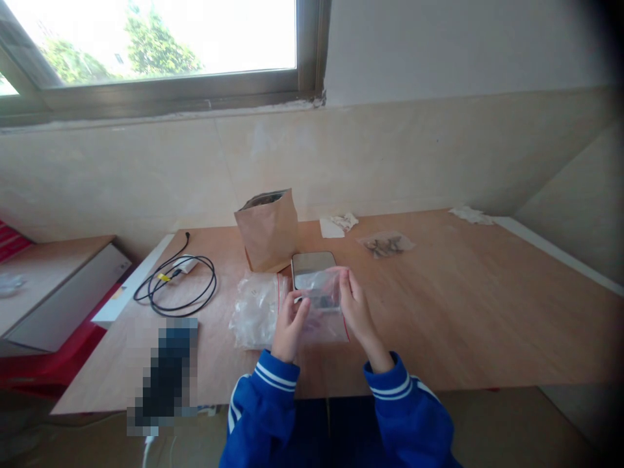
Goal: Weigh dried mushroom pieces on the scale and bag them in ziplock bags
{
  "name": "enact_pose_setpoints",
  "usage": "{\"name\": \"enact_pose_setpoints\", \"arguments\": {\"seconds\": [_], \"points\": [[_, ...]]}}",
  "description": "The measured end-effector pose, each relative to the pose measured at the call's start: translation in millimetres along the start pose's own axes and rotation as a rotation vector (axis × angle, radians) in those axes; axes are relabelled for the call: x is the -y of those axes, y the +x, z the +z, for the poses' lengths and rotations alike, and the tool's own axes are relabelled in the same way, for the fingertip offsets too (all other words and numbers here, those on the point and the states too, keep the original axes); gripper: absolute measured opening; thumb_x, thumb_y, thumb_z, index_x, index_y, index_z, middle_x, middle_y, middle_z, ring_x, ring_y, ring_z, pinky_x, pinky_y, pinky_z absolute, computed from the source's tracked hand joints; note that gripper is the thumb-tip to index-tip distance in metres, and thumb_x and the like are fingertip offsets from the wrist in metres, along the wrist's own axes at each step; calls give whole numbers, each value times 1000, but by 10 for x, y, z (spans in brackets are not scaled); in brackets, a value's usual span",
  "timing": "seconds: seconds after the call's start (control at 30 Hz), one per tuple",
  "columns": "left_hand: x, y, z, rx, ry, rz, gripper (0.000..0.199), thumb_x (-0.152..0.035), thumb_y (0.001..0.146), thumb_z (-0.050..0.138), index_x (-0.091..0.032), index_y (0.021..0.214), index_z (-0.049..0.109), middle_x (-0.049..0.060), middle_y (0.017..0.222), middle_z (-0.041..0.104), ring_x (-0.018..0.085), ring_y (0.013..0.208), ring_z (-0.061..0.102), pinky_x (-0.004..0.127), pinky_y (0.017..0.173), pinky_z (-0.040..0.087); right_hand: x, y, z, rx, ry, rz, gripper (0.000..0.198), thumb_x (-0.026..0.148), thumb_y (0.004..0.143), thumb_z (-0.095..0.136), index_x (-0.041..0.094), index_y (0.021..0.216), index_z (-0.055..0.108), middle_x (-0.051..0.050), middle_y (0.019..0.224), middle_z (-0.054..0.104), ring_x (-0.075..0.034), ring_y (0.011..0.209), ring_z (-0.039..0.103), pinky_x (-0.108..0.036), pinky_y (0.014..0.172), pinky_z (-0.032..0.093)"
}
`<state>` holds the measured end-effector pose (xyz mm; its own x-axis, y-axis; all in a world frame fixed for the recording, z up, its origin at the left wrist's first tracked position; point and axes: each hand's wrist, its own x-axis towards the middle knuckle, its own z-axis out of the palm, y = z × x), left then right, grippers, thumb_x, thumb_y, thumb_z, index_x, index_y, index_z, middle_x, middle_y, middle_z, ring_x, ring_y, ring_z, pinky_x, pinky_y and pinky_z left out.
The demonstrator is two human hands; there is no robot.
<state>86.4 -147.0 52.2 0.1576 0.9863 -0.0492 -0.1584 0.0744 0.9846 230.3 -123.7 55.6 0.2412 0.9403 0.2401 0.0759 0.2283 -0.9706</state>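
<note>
Both of my hands hold a clear plastic zip bag (319, 328) by its two sides, above the wooden table. My left hand (290, 322) pinches its left side, and my right hand (358, 312) grips the upper right. The bag looks flat; I cannot make out anything inside it. Partly behind it lies a flat rectangular device with a shiny top plate (314, 262), which looks like a small scale. Left of my left hand is a pile of clear zip bags (253, 315) with a red seal line. Behind them stands an open brown paper bag (268, 231); its contents are hard to see.
A clear bag with brownish pieces (389, 245) lies at the back right. Crumpled tissue (345, 222) and white scraps (470, 214) lie along the wall. On the left are a coiled black cable (214, 286) and a pixelated dark object (168, 374) near the table's front edge.
</note>
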Motion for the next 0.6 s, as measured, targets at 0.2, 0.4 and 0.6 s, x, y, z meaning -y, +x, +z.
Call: {"name": "enact_pose_setpoints", "arguments": {"seconds": [0.2,0.4,0.6], "points": [[-67,24,-49,-214,139,57,47,-61,81,55,-15,88,61,-5,52,52,6,32,41,16,31,28,-48,-115,-86,84,-123,-3,46,62,93,33,24,90,59,7,45,44,-15,39,43,-26,45,37],[-341,104,-493,-393,318,112,46,-61,85,47,-17,93,57,0,60,62,7,29,40,17,30,23,-426,317,-593,-78,-349,-79,46,53,95,29,19,108,58,-5,80,64,-19,68,61,-29,60,48],[-234,214,-908,-569,925,133,34,-34,85,52,-17,113,59,11,94,69,19,68,63,34,67,52,-1139,1129,-1092,-195,-967,-211,49,23,83,46,2,128,47,-28,136,41,-32,131,36,-47,106,32]]}}
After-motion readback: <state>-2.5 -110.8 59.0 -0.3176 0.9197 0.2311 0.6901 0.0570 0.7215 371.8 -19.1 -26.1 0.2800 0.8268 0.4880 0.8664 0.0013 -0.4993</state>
